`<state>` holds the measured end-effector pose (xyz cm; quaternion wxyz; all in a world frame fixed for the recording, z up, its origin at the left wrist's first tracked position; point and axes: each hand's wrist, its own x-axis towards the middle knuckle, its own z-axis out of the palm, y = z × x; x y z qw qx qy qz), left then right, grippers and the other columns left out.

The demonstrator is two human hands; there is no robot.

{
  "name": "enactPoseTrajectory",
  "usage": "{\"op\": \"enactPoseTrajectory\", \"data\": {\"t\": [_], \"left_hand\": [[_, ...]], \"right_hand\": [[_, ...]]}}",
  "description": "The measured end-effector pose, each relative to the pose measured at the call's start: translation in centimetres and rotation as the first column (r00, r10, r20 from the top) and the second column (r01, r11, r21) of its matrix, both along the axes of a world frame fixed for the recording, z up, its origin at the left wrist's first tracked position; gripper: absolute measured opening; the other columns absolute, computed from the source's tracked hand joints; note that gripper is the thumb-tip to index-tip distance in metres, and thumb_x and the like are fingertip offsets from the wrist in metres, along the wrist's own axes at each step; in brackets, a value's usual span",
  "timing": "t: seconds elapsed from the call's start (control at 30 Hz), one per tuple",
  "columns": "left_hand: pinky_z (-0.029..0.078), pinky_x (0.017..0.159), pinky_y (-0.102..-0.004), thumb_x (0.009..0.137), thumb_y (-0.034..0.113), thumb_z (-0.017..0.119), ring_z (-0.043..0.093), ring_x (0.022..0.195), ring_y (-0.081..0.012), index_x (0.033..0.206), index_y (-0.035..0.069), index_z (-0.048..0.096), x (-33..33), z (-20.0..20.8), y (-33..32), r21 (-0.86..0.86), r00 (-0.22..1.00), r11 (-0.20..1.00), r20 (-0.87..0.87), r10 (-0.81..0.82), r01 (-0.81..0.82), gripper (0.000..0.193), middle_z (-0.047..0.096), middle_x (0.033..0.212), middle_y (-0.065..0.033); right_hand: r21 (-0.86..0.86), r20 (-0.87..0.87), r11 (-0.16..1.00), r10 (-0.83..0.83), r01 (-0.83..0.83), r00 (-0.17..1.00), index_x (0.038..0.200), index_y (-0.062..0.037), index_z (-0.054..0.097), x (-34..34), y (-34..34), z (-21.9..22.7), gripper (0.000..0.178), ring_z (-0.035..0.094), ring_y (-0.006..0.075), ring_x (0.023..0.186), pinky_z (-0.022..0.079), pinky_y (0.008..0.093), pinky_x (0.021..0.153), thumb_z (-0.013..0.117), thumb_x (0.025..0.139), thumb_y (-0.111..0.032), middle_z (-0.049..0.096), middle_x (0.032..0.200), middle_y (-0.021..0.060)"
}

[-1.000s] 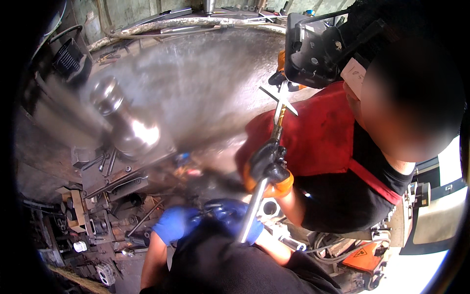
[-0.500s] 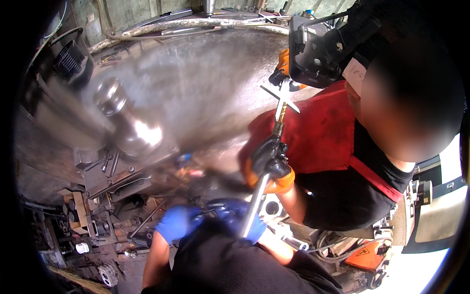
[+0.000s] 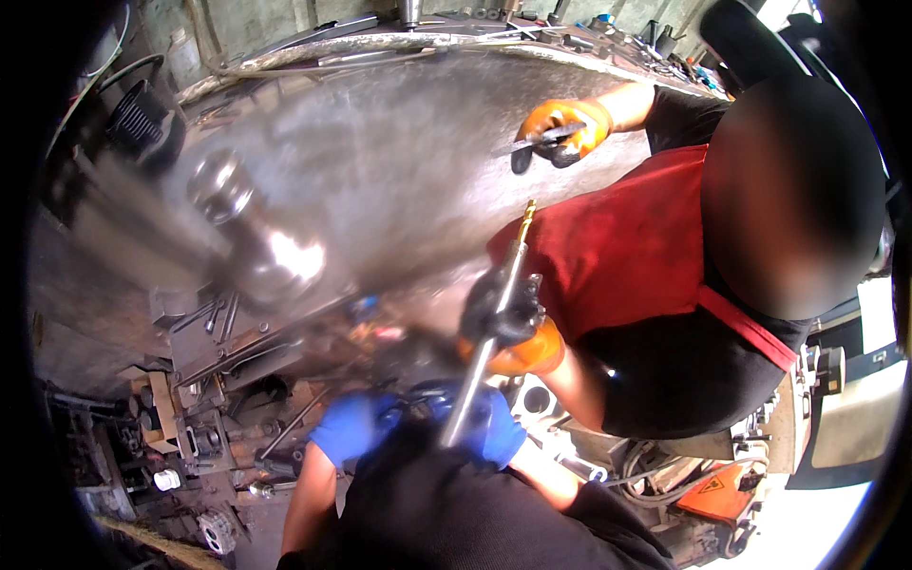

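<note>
Dark clothing: wearer's own, fills lower middle.
Left hand: blue glove, low centre; fingers lost in blur and shadow, cannot tell whether it grips anything.
Right hand: blue glove, beside rod's lower end; finger spread and any hold cannot be told.
Rod: bright metal, slanting from the dark clothing up and rightward, lower end past the right hand's inner side.
Co-worker's nearer hand: orange-and-black glove, closed round the rod mid-length.
Gold bit: at rod's upper end, tip free, in front of a red apron.
Co-worker's farther hand: matching glove, holding a thin measuring-type tool, apart from the bit.
Left side: shiny rounded metal piece, blurred; spanner-like tools near it.
Far edge: pale curved rim, loose tools beyond.
</note>
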<state>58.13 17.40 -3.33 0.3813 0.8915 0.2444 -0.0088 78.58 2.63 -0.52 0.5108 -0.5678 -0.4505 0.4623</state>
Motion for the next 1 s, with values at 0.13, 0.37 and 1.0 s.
{"op": "enactPoseTrajectory", "data": {"t": [0.13, 0.37, 1.0], "left_hand": [[0.053, 0.077, -0.0471, 0.087, 0.022, 0.067, 0.065, 0.092, -0.0429, 0.11, 0.006, 0.068, -0.4, -1.1, 0.2, 0.063, 0.994, 0.997, -0.103, 0.041, -0.035, 0.028, 0.068, 0.099, -0.0226], [0.052, 0.087, -0.0371, 0.092, 0.008, 0.061, 0.069, 0.097, -0.0293, 0.116, -0.001, 0.065, 0.3, 0.3, 0.3, -0.25, 0.951, 0.946, 0.175, 0.254, -0.207, 0.026, 0.071, 0.105, -0.019], [0.047, 0.101, -0.0329, 0.097, 0.029, 0.065, 0.057, 0.124, -0.0195, 0.142, 0.002, 0.047, 5.8, 6.9, 0.5, -0.615, 0.752, 0.782, 0.562, 0.345, 0.101, 0.056, 0.059, 0.134, -0.0124]], "right_hand": [[-0.016, 0.093, 0.996, -0.082, 0.083, 0.992, 0.115, -0.0011, 0.068, -0.2, 0.4, 1.4, 0.031, 0.07, 0.0293, 0.095, 0.054, 0.0366, 0.085, 0.058, 0.087, -0.004, 0.071, 0.103, 0.0198], [0.053, 0.156, 0.992, -0.118, 0.111, 0.981, 0.112, -0.0024, 0.07, -0.3, 0.6, -0.3, 0.025, 0.071, 0.0304, 0.089, 0.055, 0.0378, 0.08, 0.066, 0.087, -0.008, 0.072, 0.097, 0.0195], [0.024, 0.265, 0.984, -0.178, 0.178, 0.948, 0.11, -0.0035, 0.074, 3.6, -2.4, 3.0, 0.024, 0.071, 0.0255, 0.086, 0.055, 0.0354, 0.08, 0.063, 0.09, -0.011, 0.074, 0.098, 0.0139]]}}
